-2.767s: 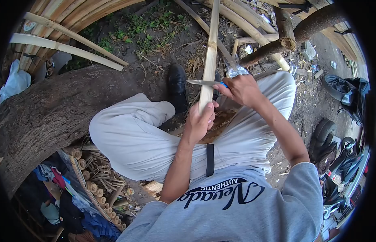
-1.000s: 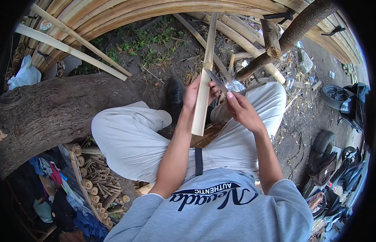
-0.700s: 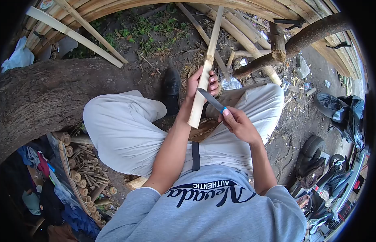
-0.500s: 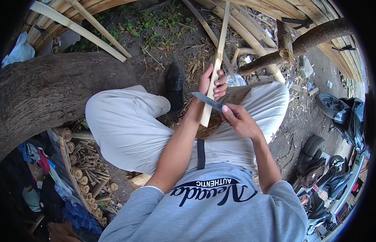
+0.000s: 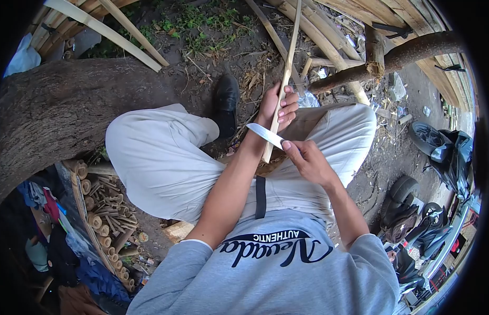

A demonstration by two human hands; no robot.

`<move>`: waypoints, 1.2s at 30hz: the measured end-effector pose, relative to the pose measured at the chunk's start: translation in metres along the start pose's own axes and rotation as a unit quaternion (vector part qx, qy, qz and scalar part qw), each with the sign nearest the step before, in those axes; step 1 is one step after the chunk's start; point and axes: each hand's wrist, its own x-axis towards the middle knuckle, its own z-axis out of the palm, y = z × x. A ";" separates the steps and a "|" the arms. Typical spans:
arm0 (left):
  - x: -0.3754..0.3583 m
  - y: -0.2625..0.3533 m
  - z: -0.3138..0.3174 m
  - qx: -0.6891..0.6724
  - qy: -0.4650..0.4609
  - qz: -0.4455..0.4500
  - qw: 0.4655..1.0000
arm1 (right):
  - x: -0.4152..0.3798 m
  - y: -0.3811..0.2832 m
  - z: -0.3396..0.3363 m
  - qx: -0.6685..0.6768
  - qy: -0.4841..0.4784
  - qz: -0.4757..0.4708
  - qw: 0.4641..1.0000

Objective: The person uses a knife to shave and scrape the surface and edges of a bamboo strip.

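My left hand (image 5: 279, 107) is wrapped around a long, pale bamboo strip (image 5: 287, 71) that slants up and away from my lap. The strip's near end (image 5: 267, 155) points down toward my waist, its narrow side facing up. In my right hand (image 5: 309, 162) is a knife (image 5: 265, 135), the thumb pressed near the base of the blade; the handle is mostly hidden in the fist. The bright blade crosses over the strip just below my left fingers, its tip reaching past the strip toward my left wrist.
A thick tree trunk (image 5: 71, 115) lies at the left. Cut bamboo pieces (image 5: 105, 210) are stacked at lower left. A branch (image 5: 402, 60) and bamboo poles (image 5: 328, 39) lie at upper right. Shoes (image 5: 404, 191) and bags (image 5: 452, 163) sit on the right. Leaning strips (image 5: 108, 34) stand at upper left.
The bamboo strip has been turned in my left hand, so it looks narrower. The knife blade has tilted, its face now brightly lit, and has shifted slightly down and left.
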 end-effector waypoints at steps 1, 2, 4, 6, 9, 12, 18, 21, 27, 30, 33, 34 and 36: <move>0.000 -0.001 0.001 -0.001 0.003 -0.001 1.000 | -0.001 0.000 -0.005 0.003 0.000 0.002 1.000; 0.001 -0.003 0.002 0.008 0.005 -0.005 1.000 | 0.001 -0.001 -0.011 -0.012 -0.006 -0.005 1.000; 0.003 -0.003 0.001 0.002 -0.013 -0.016 1.000 | 0.008 0.000 -0.017 -0.026 -0.009 -0.010 1.000; 0.002 0.000 0.000 0.024 -0.001 -0.017 1.000 | 0.015 0.001 -0.012 -0.029 0.045 0.005 0.999; -0.002 0.005 0.000 0.000 -0.016 -0.020 1.000 | 0.004 0.000 -0.003 -0.013 0.013 -0.014 1.000; 0.000 0.000 0.004 0.015 0.023 -0.024 0.999 | 0.000 -0.008 -0.013 -0.021 -0.023 0.004 0.999; 0.002 0.006 0.003 0.008 -0.024 -0.034 0.999 | 0.014 0.013 -0.005 0.056 0.053 -0.005 0.997; -0.004 0.010 0.005 -0.010 -0.011 -0.027 1.000 | -0.002 -0.002 0.003 0.041 -0.027 0.021 0.999; 0.002 0.013 0.002 -0.007 -0.033 -0.044 0.998 | -0.006 -0.002 -0.007 0.176 -0.042 -0.011 0.983; 0.002 0.012 0.001 -0.006 -0.003 -0.046 0.999 | 0.008 0.006 -0.009 0.241 0.007 0.033 0.970; -0.001 0.013 0.005 -0.005 -0.030 -0.046 0.998 | 0.008 0.002 0.004 0.058 0.018 -0.019 0.998; -0.001 0.012 0.005 -0.015 -0.034 -0.035 0.999 | 0.002 -0.003 0.003 0.056 0.019 -0.020 0.998; -0.004 0.011 0.007 -0.013 -0.035 -0.032 0.999 | -0.009 -0.012 0.002 0.020 -0.042 -0.019 0.999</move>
